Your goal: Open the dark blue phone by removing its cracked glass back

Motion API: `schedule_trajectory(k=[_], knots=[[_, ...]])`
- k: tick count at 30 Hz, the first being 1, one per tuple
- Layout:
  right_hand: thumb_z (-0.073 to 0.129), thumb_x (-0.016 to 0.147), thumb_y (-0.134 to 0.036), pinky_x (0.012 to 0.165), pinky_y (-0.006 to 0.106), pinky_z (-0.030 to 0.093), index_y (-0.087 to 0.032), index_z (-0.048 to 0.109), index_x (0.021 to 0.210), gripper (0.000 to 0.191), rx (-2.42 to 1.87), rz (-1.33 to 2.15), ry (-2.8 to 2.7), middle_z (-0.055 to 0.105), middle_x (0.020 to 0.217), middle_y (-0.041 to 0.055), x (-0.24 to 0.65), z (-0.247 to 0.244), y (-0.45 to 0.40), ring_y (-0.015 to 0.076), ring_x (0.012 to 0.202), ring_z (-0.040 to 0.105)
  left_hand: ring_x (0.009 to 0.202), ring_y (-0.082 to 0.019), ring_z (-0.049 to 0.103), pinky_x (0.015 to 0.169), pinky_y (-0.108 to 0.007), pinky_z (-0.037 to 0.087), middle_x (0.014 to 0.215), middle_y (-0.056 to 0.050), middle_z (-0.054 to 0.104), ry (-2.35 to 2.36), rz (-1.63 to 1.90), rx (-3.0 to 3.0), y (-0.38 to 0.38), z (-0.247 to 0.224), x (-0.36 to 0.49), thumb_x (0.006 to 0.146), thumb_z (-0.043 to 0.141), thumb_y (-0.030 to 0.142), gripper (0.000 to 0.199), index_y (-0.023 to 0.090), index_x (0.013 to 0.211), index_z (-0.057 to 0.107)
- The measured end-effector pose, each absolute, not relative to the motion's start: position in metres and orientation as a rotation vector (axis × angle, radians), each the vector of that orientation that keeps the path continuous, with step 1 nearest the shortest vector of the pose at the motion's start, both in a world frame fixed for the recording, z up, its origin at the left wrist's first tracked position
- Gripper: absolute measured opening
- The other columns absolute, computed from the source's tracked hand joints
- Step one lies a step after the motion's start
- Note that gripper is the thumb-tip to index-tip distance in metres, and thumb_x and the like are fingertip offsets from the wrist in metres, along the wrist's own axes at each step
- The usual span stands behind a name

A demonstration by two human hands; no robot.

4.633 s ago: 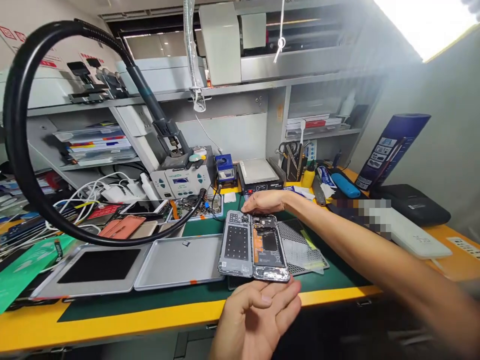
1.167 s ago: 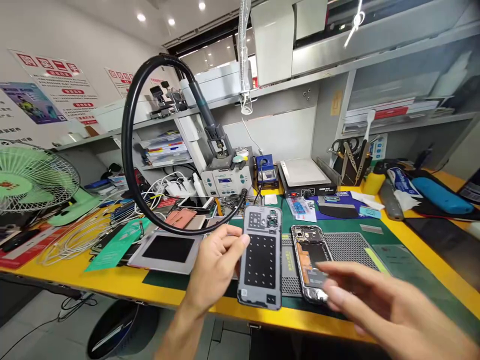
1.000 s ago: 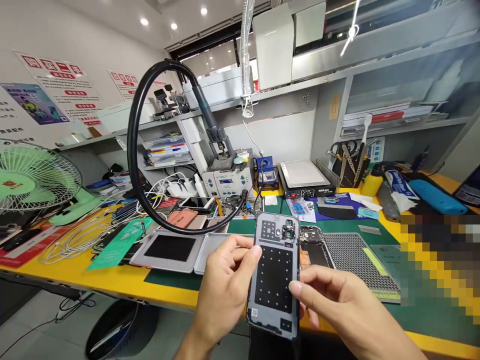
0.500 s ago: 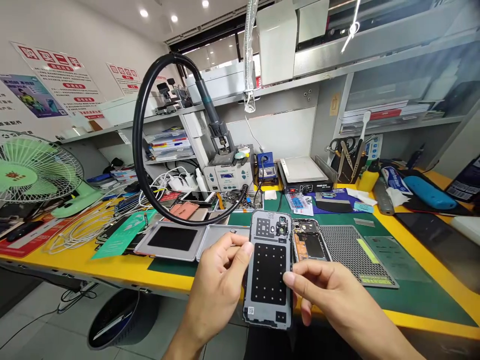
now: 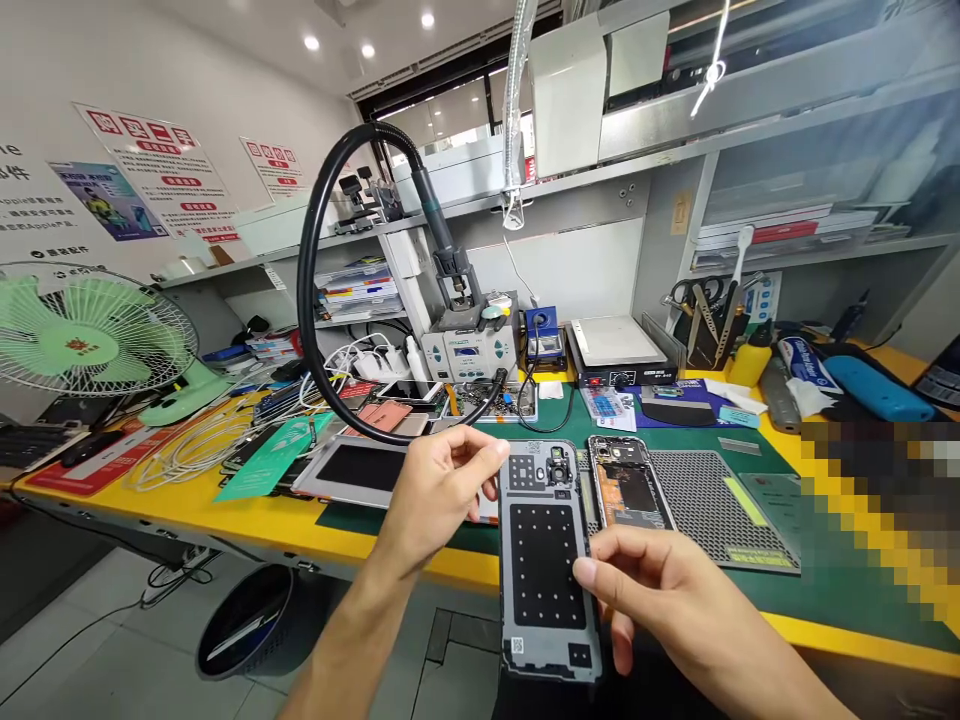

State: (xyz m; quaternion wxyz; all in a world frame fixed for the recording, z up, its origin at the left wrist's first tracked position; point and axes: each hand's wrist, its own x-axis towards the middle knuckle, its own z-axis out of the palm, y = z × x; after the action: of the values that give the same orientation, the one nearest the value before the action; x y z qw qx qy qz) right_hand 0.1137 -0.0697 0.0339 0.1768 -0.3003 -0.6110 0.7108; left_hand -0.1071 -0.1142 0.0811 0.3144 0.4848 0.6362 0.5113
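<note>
A grey phone back cover [image 5: 550, 660] with a black dotted pad is held upright in front of the bench edge, its inner side facing me. My right hand [image 5: 649, 590] grips its right edge, thumb on the inner face and fingers behind. My left hand [image 5: 442, 490] is closed in a pinch beside the cover's upper left corner; I cannot make out anything between the fingertips, or whether they touch the cover. Behind the cover, an opened phone [image 5: 634, 490] with orange and black inner parts lies on the green mat [image 5: 757, 440].
A perforated metal plate [image 5: 697, 500] lies right of the opened phone. A hot air station [image 5: 469, 350] with a black looping hose [image 5: 309, 270] stands behind. A heating plate [image 5: 622, 345], tool holder [image 5: 705, 325] and green fan [image 5: 82, 340] are around; a bin [image 5: 251, 625] stands below.
My left hand has moved up from the cover's left side to its upper left corner. The cover sits slightly lower, still in my right hand. The view has shifted left.
</note>
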Motion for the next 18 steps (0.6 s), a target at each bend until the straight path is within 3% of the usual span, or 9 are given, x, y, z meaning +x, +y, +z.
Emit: schedule_trajectory(k=[5,10,15,18], knots=[[0.067,0.087,-0.058,0.054,0.023,0.047,-0.018,0.056,0.074,0.043,-0.846,2.006,-1.706,0.05,0.064,-0.0057,0.122,0.034,-0.066,0.0094,0.052,0.055,0.047,-0.009,0.047,0.045,-0.022,0.035,0.057,0.001,0.061,1.65,1.166,1.428,-0.101,0.093,-0.112,0.087,0.066,0.041,0.028,0.018,0.072,0.069],[0.071,0.083,-0.058,0.052,0.023,0.046,-0.019,0.054,0.073,0.043,-0.917,2.052,-1.653,0.057,0.061,-0.0049,0.136,0.033,-0.063,0.0117,0.05,0.06,0.051,-0.013,0.055,0.042,-0.023,0.033,0.065,-0.002,0.064,1.705,1.107,1.479,-0.085,0.101,-0.125,0.087,0.059,0.04,0.027,0.017,0.075,0.068],[0.07,0.084,-0.06,0.053,0.023,0.047,-0.019,0.054,0.072,0.045,-0.93,2.05,-1.602,0.056,0.057,-0.0055,0.146,0.029,-0.059,0.0127,0.049,0.063,0.045,-0.011,0.04,0.049,-0.025,0.033,0.046,0.004,0.045,1.95,1.197,1.527,-0.086,0.089,-0.134,0.093,0.048,0.04,0.042,0.022,0.055,0.042],[0.07,0.084,-0.061,0.054,0.024,0.047,-0.019,0.054,0.075,0.046,-0.945,2.042,-1.583,0.053,0.056,-0.0066,0.148,0.026,-0.056,0.0128,0.049,0.062,0.046,-0.011,0.041,0.051,-0.025,0.034,0.046,0.004,0.045,2.089,1.167,1.539,-0.095,0.081,-0.144,0.094,0.047,0.046,0.045,0.024,0.056,0.038]])
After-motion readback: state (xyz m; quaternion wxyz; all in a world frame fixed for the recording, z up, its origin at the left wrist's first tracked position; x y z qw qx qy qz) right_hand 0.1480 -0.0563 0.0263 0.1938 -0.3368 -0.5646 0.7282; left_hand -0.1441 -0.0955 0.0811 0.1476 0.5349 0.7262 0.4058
